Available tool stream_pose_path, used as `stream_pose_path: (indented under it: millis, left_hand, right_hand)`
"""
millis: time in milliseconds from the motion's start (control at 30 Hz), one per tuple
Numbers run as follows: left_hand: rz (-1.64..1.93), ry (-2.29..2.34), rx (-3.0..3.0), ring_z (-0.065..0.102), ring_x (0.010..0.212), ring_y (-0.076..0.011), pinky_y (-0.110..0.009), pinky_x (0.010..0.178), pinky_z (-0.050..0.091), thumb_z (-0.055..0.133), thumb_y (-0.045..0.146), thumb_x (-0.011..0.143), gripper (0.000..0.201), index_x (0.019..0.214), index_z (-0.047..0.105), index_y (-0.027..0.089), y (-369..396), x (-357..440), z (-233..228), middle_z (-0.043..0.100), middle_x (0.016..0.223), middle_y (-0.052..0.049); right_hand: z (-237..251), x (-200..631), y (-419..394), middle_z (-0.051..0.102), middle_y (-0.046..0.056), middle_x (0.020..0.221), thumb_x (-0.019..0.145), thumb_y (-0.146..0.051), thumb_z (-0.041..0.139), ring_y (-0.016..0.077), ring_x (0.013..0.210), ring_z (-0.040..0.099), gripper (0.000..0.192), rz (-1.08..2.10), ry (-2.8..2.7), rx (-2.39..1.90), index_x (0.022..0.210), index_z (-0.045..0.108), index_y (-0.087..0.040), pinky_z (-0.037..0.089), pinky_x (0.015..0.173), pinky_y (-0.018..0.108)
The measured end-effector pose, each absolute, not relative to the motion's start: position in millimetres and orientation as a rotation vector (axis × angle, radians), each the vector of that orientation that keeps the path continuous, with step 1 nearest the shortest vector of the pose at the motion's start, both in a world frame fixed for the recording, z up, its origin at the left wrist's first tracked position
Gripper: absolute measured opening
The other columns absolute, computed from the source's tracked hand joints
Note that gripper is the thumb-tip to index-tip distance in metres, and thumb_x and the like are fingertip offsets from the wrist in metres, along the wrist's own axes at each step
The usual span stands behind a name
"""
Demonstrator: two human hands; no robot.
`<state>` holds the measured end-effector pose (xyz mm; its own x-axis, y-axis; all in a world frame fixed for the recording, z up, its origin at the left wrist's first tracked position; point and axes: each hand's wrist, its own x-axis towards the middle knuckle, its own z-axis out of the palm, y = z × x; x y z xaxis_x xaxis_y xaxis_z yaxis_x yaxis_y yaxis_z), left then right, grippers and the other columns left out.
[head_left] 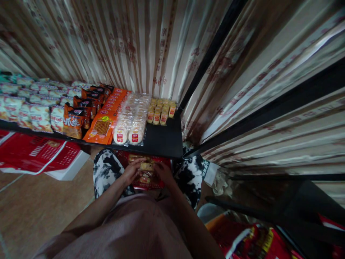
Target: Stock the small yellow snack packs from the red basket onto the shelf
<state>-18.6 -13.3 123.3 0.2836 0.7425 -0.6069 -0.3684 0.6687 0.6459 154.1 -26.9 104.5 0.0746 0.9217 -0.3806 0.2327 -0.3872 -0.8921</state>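
Between my knees, my left hand (132,170) and my right hand (163,172) are closed around opposite ends of a small yellow snack packet (147,167). Dim light hides the exact fingertips. Below and around it lies a red bag (137,183) with more yellow packets (145,178) showing inside. Just ahead, on the black shelf (165,138), stand several rows of similar small yellow packets (156,117). To their left lie two rows of clear-wrapped round white rice crackers (136,133).
Orange flat snack bags (100,130), orange-and-black bags (73,120) and white snack bags (40,117) fill the shelf's left side. A red-and-white carton (40,153) sits below. Black posts (210,54) and curtains (151,43) border the shelf. Red packages (256,241) lie lower right.
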Motion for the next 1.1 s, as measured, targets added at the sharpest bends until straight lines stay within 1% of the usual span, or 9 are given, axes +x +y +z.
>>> stream_pose_path:
  millis: [100, 200, 300, 400, 533, 667, 800, 933, 1100]
  left_hand:
    - [0.813, 0.997, 0.458, 0.061, 0.053, -0.0103, -0.014, 0.038, 0.036, 0.055, 0.003, 0.065, 0.04, 0.103, 0.058, 0.015, -13.9, -17.9, 127.5, 0.065, 0.079, -0.004]
    - [0.817, 0.971, 0.516, 0.061, 0.057, -0.0097, -0.014, 0.04, 0.036, 0.057, 0.002, 0.059, 0.046, 0.103, 0.059, 0.015, -15.8, -18.8, 131.4, 0.065, 0.087, -0.005]
    - [0.782, 0.936, 0.57, 0.061, 0.061, -0.0101, -0.015, 0.046, 0.039, 0.059, 0.005, 0.06, 0.045, 0.103, 0.06, 0.016, -18.8, -21.2, 137.0, 0.066, 0.089, -0.005]
    - [0.734, 0.932, 0.622, 0.062, 0.069, -0.0128, -0.017, 0.055, 0.043, 0.066, 0.01, 0.061, 0.043, 0.103, 0.06, 0.016, -21.6, -23.1, 143.1, 0.067, 0.088, -0.005]
    - [0.701, 0.99, 0.683, 0.062, 0.073, -0.0147, -0.019, 0.061, 0.044, 0.072, 0.017, 0.062, 0.05, 0.11, 0.059, 0.018, -23.7, -22.9, 147.5, 0.067, 0.083, -0.004]
    - [0.739, 0.906, 0.708, 0.061, 0.072, -0.0129, -0.02, 0.065, 0.044, 0.074, 0.023, 0.064, 0.047, 0.109, 0.058, 0.017, -22.8, -21.6, 147.6, 0.067, 0.082, -0.004]
    - [0.768, 0.91, 0.692, 0.061, 0.069, -0.0116, -0.02, 0.066, 0.044, 0.075, 0.03, 0.065, 0.047, 0.105, 0.058, 0.014, -19.9, -20.5, 147.1, 0.067, 0.079, -0.005]
    - [0.825, 0.965, 0.675, 0.062, 0.071, -0.013, -0.02, 0.064, 0.046, 0.074, 0.035, 0.066, 0.046, 0.102, 0.057, 0.012, -17.9, -18.9, 146.1, 0.067, 0.077, -0.006]
    - [0.832, 1.045, 0.599, 0.063, 0.063, -0.0121, -0.018, 0.053, 0.045, 0.068, 0.03, 0.072, 0.032, 0.095, 0.054, 0.012, -15.1, -15.5, 145.1, 0.066, 0.077, -0.005]
  right_hand:
    - [110.5, 155.8, -25.6, 0.067, 0.004, 0.081, 0.07, -0.046, 0.055, 0.0173, 0.072, 0.061, 0.037, 1.327, -1.159, -1.721, 0.091, 0.067, -0.017, 0.047, 0.06, 0.026]
    - [118.1, 157.8, -24.5, 0.066, 0.002, 0.077, 0.072, -0.046, 0.053, 0.0159, 0.069, 0.059, 0.038, 1.283, -1.169, -1.746, 0.094, 0.066, -0.018, 0.045, 0.059, 0.025]
    - [127.0, 161.1, -22.8, 0.066, 0.0, 0.075, 0.074, -0.045, 0.05, 0.0141, 0.067, 0.058, 0.036, 1.257, -1.21, -1.753, 0.095, 0.066, -0.02, 0.043, 0.058, 0.023]
    - [133.9, 164.2, -20.4, 0.064, -0.001, 0.07, 0.075, -0.043, 0.048, 0.0126, 0.063, 0.056, 0.031, 1.265, -1.255, -1.766, 0.084, 0.066, -0.02, 0.041, 0.055, 0.022]
    - [139.6, 164.8, -17.3, 0.055, -0.004, 0.052, 0.076, -0.043, 0.045, 0.0104, 0.051, 0.05, 0.031, 1.307, -1.239, -1.84, 0.063, 0.06, -0.019, 0.034, 0.047, 0.02]
    - [147.0, 162.3, -17.2, 0.046, -0.005, 0.042, 0.076, -0.049, 0.044, 0.0085, 0.038, 0.041, 0.036, 1.412, -1.153, -1.871, 0.057, 0.052, -0.02, 0.028, 0.039, 0.02]
    - [154.8, 159.9, -18.9, 0.045, -0.004, 0.04, 0.078, -0.06, 0.037, 0.0098, 0.034, 0.041, 0.046, 1.488, -1.102, -1.858, 0.057, 0.049, -0.021, 0.028, 0.038, 0.022]
    - [159.4, 159.5, -20.2, 0.047, -0.001, 0.04, 0.08, -0.065, 0.03, 0.0119, 0.035, 0.043, 0.055, 1.484, -1.081, -1.845, 0.053, 0.049, -0.022, 0.029, 0.04, 0.024]
    - [162.7, 161.0, -20.5, 0.041, -0.001, 0.034, 0.08, -0.069, 0.023, 0.0108, 0.032, 0.038, 0.065, 1.505, -1.083, -1.776, 0.044, 0.047, -0.021, 0.029, 0.04, 0.025]
